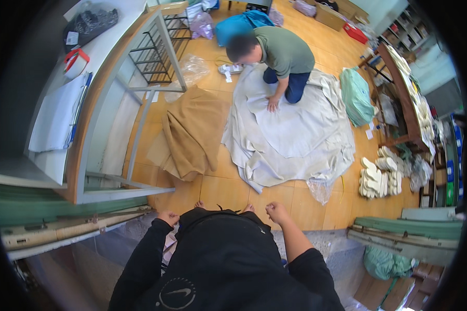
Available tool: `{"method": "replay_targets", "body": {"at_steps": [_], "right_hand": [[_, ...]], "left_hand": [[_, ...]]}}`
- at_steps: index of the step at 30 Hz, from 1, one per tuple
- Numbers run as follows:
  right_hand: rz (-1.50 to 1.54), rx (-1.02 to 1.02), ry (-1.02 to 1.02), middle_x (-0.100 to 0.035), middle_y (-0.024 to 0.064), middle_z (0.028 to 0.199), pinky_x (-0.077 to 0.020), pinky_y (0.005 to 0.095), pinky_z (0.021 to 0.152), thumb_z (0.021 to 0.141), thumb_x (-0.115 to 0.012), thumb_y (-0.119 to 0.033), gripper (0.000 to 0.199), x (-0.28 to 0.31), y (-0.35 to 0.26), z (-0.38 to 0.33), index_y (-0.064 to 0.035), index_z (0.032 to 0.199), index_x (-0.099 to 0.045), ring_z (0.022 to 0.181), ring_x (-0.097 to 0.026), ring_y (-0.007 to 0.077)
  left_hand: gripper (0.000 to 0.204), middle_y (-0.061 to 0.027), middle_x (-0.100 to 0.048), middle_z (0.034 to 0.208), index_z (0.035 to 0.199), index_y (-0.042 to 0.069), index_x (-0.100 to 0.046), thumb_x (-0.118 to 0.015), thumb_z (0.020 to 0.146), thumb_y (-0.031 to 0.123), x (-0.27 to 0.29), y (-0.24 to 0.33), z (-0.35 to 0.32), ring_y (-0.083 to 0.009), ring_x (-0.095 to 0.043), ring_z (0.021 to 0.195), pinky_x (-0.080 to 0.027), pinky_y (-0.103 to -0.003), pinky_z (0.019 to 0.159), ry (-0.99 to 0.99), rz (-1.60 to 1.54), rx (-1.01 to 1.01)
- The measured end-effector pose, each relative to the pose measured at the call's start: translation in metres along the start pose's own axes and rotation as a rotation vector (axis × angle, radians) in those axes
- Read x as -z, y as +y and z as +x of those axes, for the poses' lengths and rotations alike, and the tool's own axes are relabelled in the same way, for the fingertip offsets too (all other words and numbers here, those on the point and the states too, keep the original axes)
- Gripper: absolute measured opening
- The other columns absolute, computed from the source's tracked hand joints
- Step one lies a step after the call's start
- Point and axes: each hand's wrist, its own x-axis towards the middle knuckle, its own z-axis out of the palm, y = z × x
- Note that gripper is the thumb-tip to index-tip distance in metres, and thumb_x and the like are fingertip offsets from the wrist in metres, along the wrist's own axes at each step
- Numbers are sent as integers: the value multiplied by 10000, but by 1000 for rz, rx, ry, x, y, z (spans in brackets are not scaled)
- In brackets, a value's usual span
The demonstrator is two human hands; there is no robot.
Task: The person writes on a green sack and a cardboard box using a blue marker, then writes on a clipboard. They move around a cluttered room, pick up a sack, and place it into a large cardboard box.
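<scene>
I stand looking down at my black top and bare toes on the orange tiled floor (228, 192). My left hand (168, 216) hangs at my side as a closed fist with nothing in it. My right hand (276, 211) is also curled shut and holds nothing. In front of me lies a pile of pale grey hides (290, 137), spread wide on the floor. A person in a green shirt (283, 52) kneels on its far edge, one hand pressed on the hides. A folded tan hide (192, 132) lies to the left of the pile.
A metal-framed table (104, 93) with white sheets and a dark bag stands at left. A stack of white cut-out pieces (379, 176) sits at right, with a green bundle (357, 96) and a cluttered bench (404, 98) behind. Clear plastic bags lie on the floor.
</scene>
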Motion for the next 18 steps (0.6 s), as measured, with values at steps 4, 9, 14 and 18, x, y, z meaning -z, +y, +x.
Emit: {"method": "replay_targets", "body": {"at_steps": [4,9,14,18], "right_hand": [[98,-218,-128,-668,108,762,-517,326,496,903,-622,-198,217,38,65,-4,-2,992,-654,539,-632,181],[268,-398,-124,-678,130,783,-497,336,435,916,-600,-195,207,66,109,-9,-17,1019,-617,521,-637,198],[138,-419,-237,-680,127,786,-486,321,423,921,-598,-193,206,80,112,2,-9,1012,-611,514,-639,195],[41,-244,-259,-677,131,769,-492,316,432,917,-598,-189,204,87,74,31,3,983,-622,510,-632,188]], "left_hand": [[277,-118,-693,703,900,-15,-709,-710,828,253,-21,12,-14,-204,-671,598,-540,-330,571,126,82,-30],[322,-144,-711,807,950,22,-723,-710,826,319,-41,20,-45,-240,-694,729,-550,-355,680,206,306,-3],[323,-125,-713,805,971,13,-714,-714,835,306,-72,24,-75,-217,-691,730,-550,-342,677,304,181,33],[310,-112,-714,803,969,34,-716,-719,824,307,-93,12,-102,-219,-690,727,-549,-339,685,347,151,98]]}}
